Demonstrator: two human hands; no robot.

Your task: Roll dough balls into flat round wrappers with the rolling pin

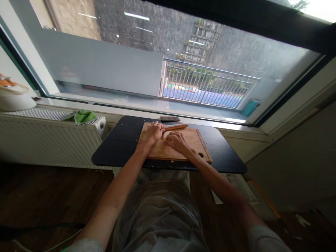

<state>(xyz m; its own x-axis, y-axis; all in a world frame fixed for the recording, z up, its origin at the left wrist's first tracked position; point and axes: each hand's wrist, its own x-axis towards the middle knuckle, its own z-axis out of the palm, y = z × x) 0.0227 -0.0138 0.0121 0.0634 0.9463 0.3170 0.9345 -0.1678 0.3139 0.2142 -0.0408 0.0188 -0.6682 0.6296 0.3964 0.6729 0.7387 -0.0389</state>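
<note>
A wooden cutting board [162, 151] lies on a small black table. Near its back edge rests a rolling pin [178, 126], pointing right. My left hand [155, 131] is closed over the pin's left end. A pale, roundish piece of dough [167, 134] sits on the board between my hands. My right hand [177, 140] has its curled fingers on the right part of this dough, partly covering it.
The black table [118, 140] bears small crumbs. Behind the board lies a dark flat phone-like object [170, 119], near the window sill. At the left are a radiator [52, 140] with a green cloth [85, 116] and a white container [17, 98].
</note>
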